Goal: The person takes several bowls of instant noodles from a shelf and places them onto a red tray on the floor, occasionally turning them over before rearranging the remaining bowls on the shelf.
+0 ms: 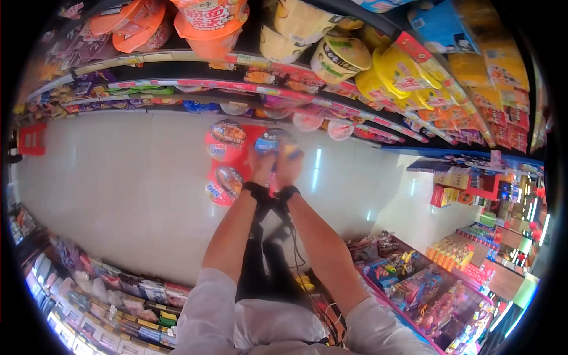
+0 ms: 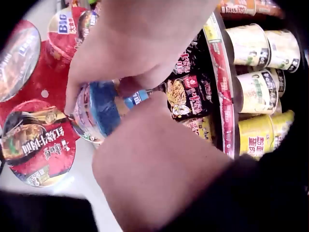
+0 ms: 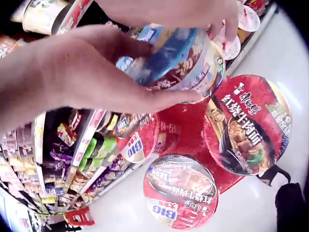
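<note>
A blue instant noodle bowl (image 1: 269,141) is held between both hands, over a red surface (image 1: 254,130) low in front of the shelf. My left hand (image 1: 263,168) grips one side of it. My right hand (image 1: 290,165) holds the opposite side, close beside the left. In the right wrist view the tilted blue bowl (image 3: 186,63) shows its printed wall between the fingers. Fingers hide much of the bowl (image 2: 104,104) in the left wrist view. Red beef noodle bowls (image 3: 248,123) rest beside the hands, lids up, one marked BIG (image 3: 181,191).
Shelves with orange noodle tubs (image 1: 207,35), cream tubs (image 1: 340,59) and yellow tubs (image 1: 408,71) run along the front. Black noodle packets (image 2: 188,94) sit on a lower shelf. Pale floor (image 1: 130,177) spreads left; a red basket (image 1: 31,139) stands farther off. Display bins (image 1: 426,290) are at right.
</note>
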`<move>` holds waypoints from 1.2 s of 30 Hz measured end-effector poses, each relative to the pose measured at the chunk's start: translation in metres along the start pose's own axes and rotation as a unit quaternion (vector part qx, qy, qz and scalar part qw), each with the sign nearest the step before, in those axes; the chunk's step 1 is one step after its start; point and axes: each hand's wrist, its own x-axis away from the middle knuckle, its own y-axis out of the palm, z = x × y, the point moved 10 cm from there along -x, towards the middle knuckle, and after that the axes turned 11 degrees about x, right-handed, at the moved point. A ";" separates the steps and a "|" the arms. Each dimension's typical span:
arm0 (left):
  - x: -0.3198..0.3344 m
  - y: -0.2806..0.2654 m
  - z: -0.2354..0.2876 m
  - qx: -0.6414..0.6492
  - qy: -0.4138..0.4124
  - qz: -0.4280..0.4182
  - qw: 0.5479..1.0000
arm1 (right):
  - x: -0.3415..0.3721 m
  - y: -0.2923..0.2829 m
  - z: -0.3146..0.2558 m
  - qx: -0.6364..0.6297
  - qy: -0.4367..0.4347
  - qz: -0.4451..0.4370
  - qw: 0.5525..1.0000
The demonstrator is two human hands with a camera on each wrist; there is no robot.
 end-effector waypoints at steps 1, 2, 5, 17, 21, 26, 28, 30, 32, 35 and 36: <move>0.002 -0.008 0.022 -0.088 0.031 0.060 0.994 | -0.008 0.001 -0.001 0.049 0.006 0.033 0.998; 0.003 -0.018 0.040 -0.180 0.061 0.117 0.975 | -0.013 0.001 0.000 0.099 0.017 0.064 0.993; 0.001 -0.023 0.082 -0.119 0.070 0.075 0.988 | -0.035 0.008 -0.020 0.089 -0.044 0.088 0.991; 0.002 -0.014 0.082 -0.175 0.146 0.137 0.964 | -0.030 0.011 -0.026 0.180 -0.019 0.096 0.979; -0.001 -0.014 0.082 -0.185 0.134 0.140 0.963 | -0.031 0.010 -0.029 0.189 -0.016 0.093 0.977; -0.006 -0.013 0.078 -0.188 0.148 0.146 0.960 | -0.030 0.010 -0.031 0.179 -0.008 0.089 0.980; -0.006 -0.013 0.077 -0.168 0.155 0.135 0.964 | -0.030 0.011 -0.029 0.176 -0.022 0.098 0.979; -0.004 -0.015 0.078 -0.171 0.166 0.148 0.960 | -0.029 0.011 -0.028 0.177 -0.024 0.097 0.979; -0.005 -0.013 0.078 -0.176 0.174 0.152 0.957 | -0.030 0.010 -0.028 0.183 -0.014 0.088 0.979; -0.003 -0.013 0.074 -0.192 0.167 0.150 0.955 | -0.031 0.010 -0.023 0.184 -0.010 0.084 0.979; -0.002 -0.013 0.074 -0.197 0.165 0.153 0.954 | -0.031 0.010 -0.022 0.178 -0.011 0.088 0.980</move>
